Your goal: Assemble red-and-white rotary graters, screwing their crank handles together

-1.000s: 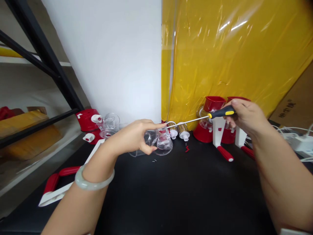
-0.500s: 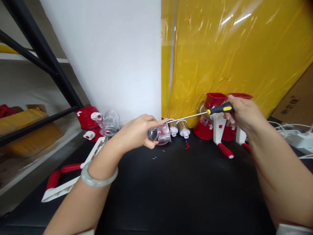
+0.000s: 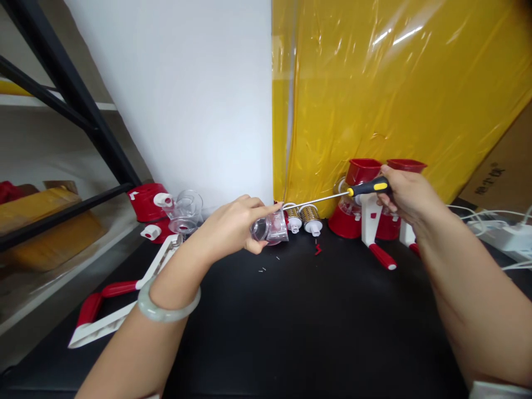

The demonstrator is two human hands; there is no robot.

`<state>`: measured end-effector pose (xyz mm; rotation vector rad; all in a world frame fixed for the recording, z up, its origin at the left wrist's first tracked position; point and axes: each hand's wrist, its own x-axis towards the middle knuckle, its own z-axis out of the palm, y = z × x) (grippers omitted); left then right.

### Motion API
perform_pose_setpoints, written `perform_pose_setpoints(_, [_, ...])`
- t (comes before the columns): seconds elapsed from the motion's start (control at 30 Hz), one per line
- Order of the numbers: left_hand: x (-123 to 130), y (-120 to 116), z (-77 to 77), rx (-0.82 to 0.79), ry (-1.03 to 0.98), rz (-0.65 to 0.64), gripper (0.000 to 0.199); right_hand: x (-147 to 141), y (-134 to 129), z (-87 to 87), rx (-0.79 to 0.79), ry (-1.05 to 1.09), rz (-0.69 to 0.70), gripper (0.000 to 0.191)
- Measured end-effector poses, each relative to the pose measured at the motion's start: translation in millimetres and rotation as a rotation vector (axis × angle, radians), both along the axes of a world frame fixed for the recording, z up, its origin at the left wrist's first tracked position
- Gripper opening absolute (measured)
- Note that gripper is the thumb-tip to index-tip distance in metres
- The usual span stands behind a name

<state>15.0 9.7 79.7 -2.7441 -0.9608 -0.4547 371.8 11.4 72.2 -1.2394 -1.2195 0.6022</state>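
My left hand [image 3: 243,220] is closed around a clear plastic housing [image 3: 277,227], held tilted above the black table. In my right hand [image 3: 405,191] is a screwdriver [image 3: 369,187] with a black and yellow handle, its shaft pointing left. The screwdriver's tip meets the housing's upper edge beside my left index fingertip; what lies exactly under the tip is too small to make out. Just right of the housing are two metal grater drums [image 3: 311,218] with white ends. A small red part [image 3: 318,249] lies in front of them, and several tiny screws [image 3: 261,270] are nearby.
Red and white rotary graters [image 3: 361,213] with crank handles stand at the right. At the left lie red bases [image 3: 148,202], clear housings [image 3: 188,208] and white crank handles [image 3: 103,324]. White cables and a power strip [image 3: 509,235] are at the far right, a black shelf frame [image 3: 78,105] at the left.
Both hands keep their hold and nearly the same place. The screwdriver and my right hand have shifted very slightly left, along with a small shift of the whole view.
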Motion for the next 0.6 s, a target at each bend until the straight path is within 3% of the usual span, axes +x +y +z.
perform_pose_setpoints(0.6, [-0.4, -4.7, 4.0, 0.041, 0.034, 0.056, 0.07, -6.1, 0.5, 3.1, 0.016, 0.042, -0.017, 0.042])
